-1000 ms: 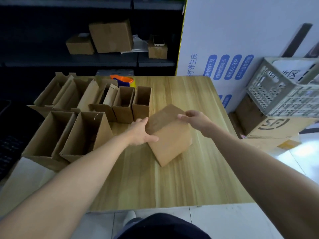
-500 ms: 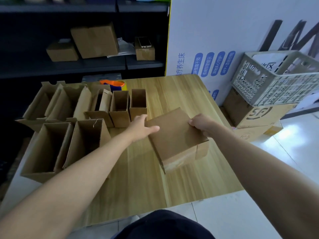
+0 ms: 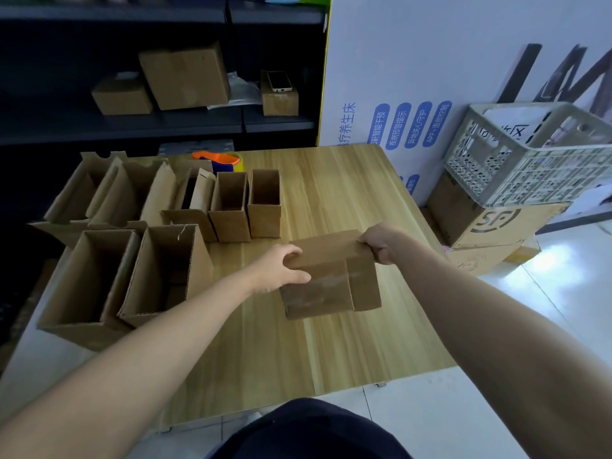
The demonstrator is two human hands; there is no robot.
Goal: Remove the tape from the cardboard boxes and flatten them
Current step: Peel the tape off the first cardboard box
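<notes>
Box gripped by both hands, mid-table

Head view:
- Closed cardboard box [image 3: 328, 276] is over the middle of the wooden table [image 3: 331, 352], tipped so its near face points at the camera. Can't tell whether its bottom edge touches the wood.
- Left hand [image 3: 281, 268] is clamped on the box's left upper edge, fingers curled over the top, thumb on the near face.
- Right hand [image 3: 381, 243] is clamped on the far right top corner, fingers wrapped over the edge.
- So the box sits between the hands, mostly below them.
- Glossy strip [image 3: 314, 280] runs across the near face.
- Opened boxes [image 3: 159, 276] stand in rows on the left of the table, well apart from the held box.
- Orange tape dispenser [image 3: 220, 159] is behind them at the far edge.
- Plastic crate [image 3: 530, 154] rests on a printed carton [image 3: 490, 223], right of the table.
</notes>
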